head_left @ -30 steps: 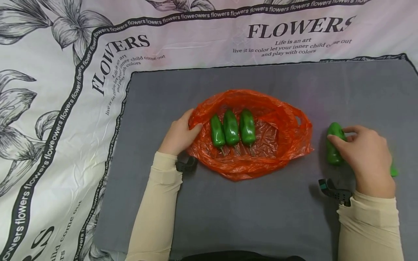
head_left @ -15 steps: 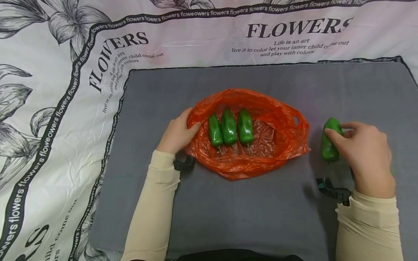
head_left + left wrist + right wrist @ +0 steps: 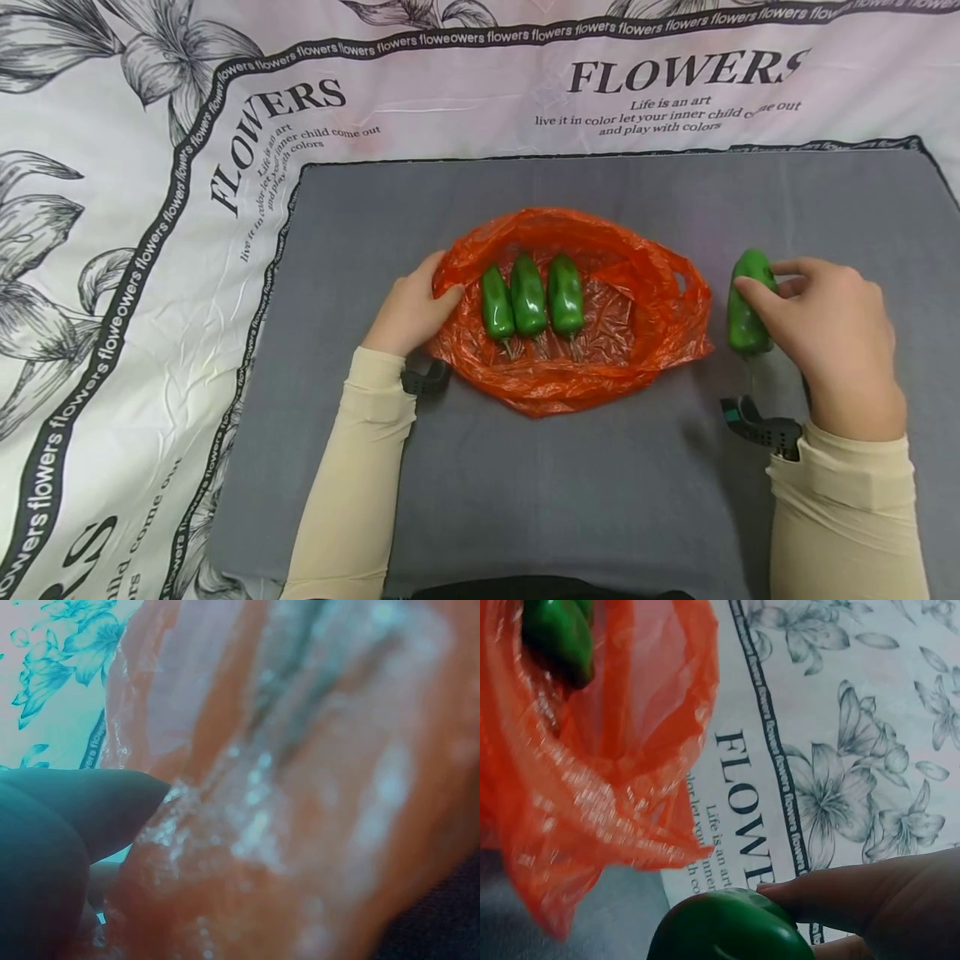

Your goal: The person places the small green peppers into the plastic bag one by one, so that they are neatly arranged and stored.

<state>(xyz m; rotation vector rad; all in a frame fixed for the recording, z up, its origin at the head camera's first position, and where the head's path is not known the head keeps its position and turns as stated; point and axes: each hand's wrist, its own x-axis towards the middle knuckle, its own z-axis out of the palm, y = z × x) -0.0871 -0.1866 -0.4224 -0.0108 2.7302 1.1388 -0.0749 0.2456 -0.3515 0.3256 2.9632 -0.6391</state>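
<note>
An orange-red plastic bag (image 3: pixel 543 400) lies spread open at the middle of the grey surface, with three glossy green peppers (image 3: pixel 528 296) side by side in it, stems toward the person. At the bag's left rim, my left hand (image 3: pixel 407 312) holds the plastic, thumb on the inner side. My right hand (image 3: pixel 840 342) pinches another green pepper (image 3: pixel 747 308) between thumb and fingers, just off the bag's right end. In the right wrist view, this held pepper (image 3: pixel 727 930) appears at the bottom, with the bag's handle end (image 3: pixel 615 817) beyond it.
A white cloth (image 3: pixel 465 100) printed with black flowers and lettering borders the grey mat (image 3: pixel 540 492) at the back and left. Each wrist wears a black camera strap (image 3: pixel 765 427). A dark shape (image 3: pixel 555 587) shows at the front edge.
My right hand has moved left and away from the person with the pepper, bringing it closer to the bag. A green bit beside the right wrist is now out of sight. The left hand stays put.
</note>
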